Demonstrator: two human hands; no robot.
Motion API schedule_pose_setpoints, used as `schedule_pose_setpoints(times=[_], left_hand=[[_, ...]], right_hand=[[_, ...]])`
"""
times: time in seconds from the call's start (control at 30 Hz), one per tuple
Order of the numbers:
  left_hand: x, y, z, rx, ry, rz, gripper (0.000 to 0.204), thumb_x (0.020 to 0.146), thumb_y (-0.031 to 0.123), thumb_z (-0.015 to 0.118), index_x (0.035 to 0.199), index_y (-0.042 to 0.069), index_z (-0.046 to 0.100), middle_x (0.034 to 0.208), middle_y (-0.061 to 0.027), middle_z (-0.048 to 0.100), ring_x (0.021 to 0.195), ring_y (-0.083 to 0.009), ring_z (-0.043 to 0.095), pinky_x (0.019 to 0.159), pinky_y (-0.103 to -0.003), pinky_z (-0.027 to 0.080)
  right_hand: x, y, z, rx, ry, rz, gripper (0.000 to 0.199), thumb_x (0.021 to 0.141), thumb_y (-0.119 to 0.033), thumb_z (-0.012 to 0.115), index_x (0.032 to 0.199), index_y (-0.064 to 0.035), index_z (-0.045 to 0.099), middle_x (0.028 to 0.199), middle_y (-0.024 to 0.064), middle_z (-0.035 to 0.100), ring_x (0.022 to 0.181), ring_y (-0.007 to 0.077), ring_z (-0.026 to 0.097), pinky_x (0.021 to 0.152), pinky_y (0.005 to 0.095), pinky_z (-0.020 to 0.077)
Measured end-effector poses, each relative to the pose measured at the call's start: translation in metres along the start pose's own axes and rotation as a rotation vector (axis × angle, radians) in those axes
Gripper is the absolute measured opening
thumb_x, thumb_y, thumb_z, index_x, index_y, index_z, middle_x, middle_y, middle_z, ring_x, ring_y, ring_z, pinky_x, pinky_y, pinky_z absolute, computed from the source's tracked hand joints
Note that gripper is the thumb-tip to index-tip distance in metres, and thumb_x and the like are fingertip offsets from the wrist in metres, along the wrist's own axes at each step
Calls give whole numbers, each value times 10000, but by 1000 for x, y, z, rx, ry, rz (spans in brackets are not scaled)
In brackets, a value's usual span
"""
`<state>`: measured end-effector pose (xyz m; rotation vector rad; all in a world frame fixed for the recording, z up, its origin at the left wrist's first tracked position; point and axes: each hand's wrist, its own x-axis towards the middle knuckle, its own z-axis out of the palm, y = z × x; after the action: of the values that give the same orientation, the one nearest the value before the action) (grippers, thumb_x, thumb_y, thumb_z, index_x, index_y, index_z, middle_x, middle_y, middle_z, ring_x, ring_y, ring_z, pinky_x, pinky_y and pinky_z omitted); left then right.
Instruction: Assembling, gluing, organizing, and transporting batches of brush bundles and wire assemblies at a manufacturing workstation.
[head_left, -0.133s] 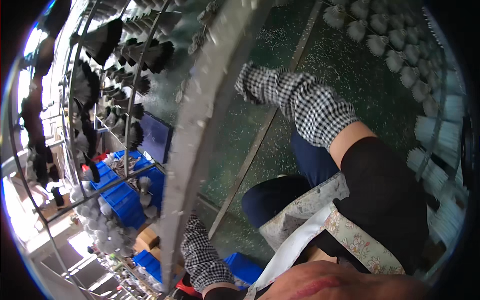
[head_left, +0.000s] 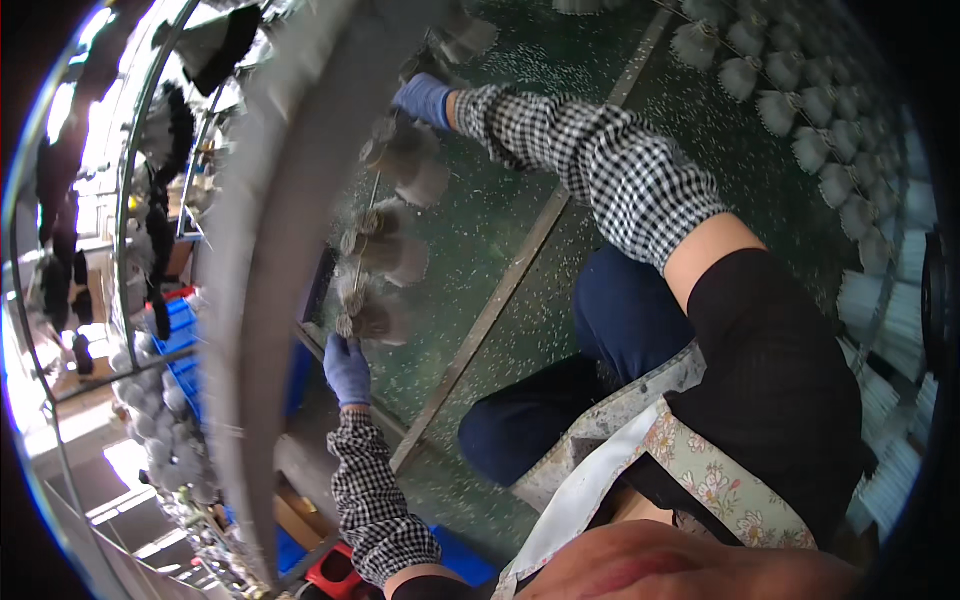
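Blue gloves, checked sleeves, floral apron

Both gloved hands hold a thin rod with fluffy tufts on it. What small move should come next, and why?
Probably carry the rod sideways toward the grey frame bar. The left hand grips its lower end, the right hand its upper end; it hangs free over the green floor.

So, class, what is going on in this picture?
A person in blue gloves and checked sleeves holds a thin rod strung with pale brush heads. The left hand grips its lower end, the right hand its upper end, beside a grey frame bar. More white brush heads lie on the green floor.
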<state>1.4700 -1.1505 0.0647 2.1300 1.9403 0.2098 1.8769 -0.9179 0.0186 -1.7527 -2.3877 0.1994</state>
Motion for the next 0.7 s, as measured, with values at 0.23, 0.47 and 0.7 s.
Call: schedule_pose_setpoints(times=[0.23, 0.47, 0.7], left_hand=[[14, 94, 90, -209, -76, 56, 166, 876, 174, 633, 939, 21, 615, 838, -198, 673, 787, -373, 648, 712, -424, 504], [-9, 120, 111, -487, -74, -85, 184, 891, 180, 642, 961, 9, 644, 804, -140, 695, 704, -235, 651, 687, -351, 518], [-53, 166, 147, -673, -128, -145, 166, 899, 169, 625, 913, 5, 647, 749, -78, 690, 618, -144, 607, 598, -300, 504]], right_hand=[[-10, 122, 20, -317, 43, 99, 122, 808, -122, 650, 917, -129, 705, 870, 111, 712, 821, 278, 705, 669, 384, 554], [26, 142, 10, -214, 141, -117, 181, 891, -155, 540, 898, -96, 711, 913, 78, 723, 803, 262, 705, 638, 417, 553], [-5, 145, 8, -387, 250, -172, 220, 917, -165, 506, 957, -117, 717, 1034, 53, 710, 949, 251, 674, 767, 340, 547]])
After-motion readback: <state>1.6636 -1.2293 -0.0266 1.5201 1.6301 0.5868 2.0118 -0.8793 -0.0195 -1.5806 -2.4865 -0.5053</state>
